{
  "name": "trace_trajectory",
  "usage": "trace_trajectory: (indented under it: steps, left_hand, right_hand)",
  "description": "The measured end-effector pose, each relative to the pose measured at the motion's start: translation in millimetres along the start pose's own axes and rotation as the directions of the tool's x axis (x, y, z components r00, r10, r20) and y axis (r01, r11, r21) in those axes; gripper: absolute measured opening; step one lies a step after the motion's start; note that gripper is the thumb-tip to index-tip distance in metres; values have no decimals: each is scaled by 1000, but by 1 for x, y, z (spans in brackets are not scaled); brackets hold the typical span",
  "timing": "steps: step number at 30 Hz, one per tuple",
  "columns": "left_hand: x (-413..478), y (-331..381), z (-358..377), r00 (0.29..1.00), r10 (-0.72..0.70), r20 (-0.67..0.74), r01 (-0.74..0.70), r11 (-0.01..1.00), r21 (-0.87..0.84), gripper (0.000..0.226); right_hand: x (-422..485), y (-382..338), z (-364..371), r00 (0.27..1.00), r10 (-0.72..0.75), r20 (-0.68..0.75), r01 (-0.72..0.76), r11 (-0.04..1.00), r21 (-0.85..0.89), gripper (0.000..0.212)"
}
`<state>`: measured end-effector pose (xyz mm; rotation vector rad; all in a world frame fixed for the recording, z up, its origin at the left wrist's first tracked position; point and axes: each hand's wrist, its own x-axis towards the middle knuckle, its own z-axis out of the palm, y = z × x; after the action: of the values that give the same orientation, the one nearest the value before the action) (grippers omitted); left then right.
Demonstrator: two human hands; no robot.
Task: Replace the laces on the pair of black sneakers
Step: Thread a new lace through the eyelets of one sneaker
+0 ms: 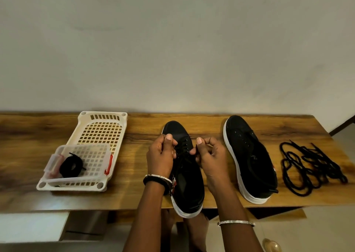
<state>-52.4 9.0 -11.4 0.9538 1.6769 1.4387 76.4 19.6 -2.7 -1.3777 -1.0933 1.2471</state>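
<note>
Both hands are closed in narrow pinch grips over the lacing area of the near sneaker (189, 190). The right hand (211, 157) pinches a black lace (196, 152) between thumb and forefinger just right of the eyelets. The left hand (160, 155) has its fingers curled at the left eyelet row with the thumb raised, and appears to hold the other strand of the same lace, though its fingers hide the contact point. The lace crosses the upper eyelets directly between the two grips, so the work point lies at the fingertips of both hands. The wooden table (28, 136) stands against a plain wall (172, 40) and carries all items. A white perforated basket (123, 121) sits at the left, well apart from the hands. The near sneaker lies at the table centre, toe toward the wall, upright on its white sole, with the heel overhanging the near table edge. The second sneaker (251, 161) stands just right of the right hand, toe also toward the wall, with its eyelets unlaced. A pile of loose laces (311, 167), black and tangled, lies on the table to the right of the second sneaker. A clear slotted container (92, 151) rests inside the near end of the basket and holds a coiled lace (71, 165), also black. A dark band and a silver bangle (157, 178) circle the left wrist, and a single silver bracelet (236, 223) circles the right forearm.
</note>
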Motion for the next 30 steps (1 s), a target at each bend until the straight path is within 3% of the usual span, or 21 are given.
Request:
trace_trajectory:
  steps: [2, 5, 7, 9, 11, 13, 16, 21, 26, 30]
  left_hand:
    - [5, 4, -14, 995, -83, 52, 87, 993, -76, 24]
    - [10, 5, -34, 993, -116, 37, 117, 992, -41, 13]
    - [7, 7, -41, 997, -73, 23, 72, 996, 52, 9]
    - [6, 8, -46, 997, -53, 61, 45, 991, 126, 9]
    - [5, 9, -49, 987, -54, 148, 23, 979, 202, 12]
    - [3, 9, -50, 961, -64, 269, -20, 954, 298, 16]
    - [-2, 8, -46, 937, -62, 343, -93, 904, 418, 16]
    - [0, 5, -43, 936, 62, 347, -210, 888, 408, 6]
    - [0, 6, -41, 930, -15, 367, -63, 978, 200, 16]
    - [5, 14, -48, 919, -63, 390, 45, 998, 54, 20]
  right_hand:
    - [-1, -10, -8, 997, 52, 51, -56, 994, 94, 12]
    - [-3, -22, -21, 995, 95, 17, -96, 982, 163, 7]
    - [0, -21, -24, 999, 35, -22, -36, 999, -27, 4]
    - [3, -14, -28, 998, -56, -38, 41, 947, -319, 9]
    - [6, -10, -33, 990, -131, 46, 135, 823, -552, 8]
    - [7, -8, -33, 974, -120, 192, 217, 740, -637, 16]
    - [7, -5, -30, 958, -21, 285, 206, 743, -637, 19]
    - [6, 1, -31, 959, -50, 279, 222, 746, -628, 9]
    - [-4, -18, -30, 980, -104, 172, 166, 902, -399, 9]
    - [-16, -44, -32, 929, -42, 367, 128, 968, -214, 7]
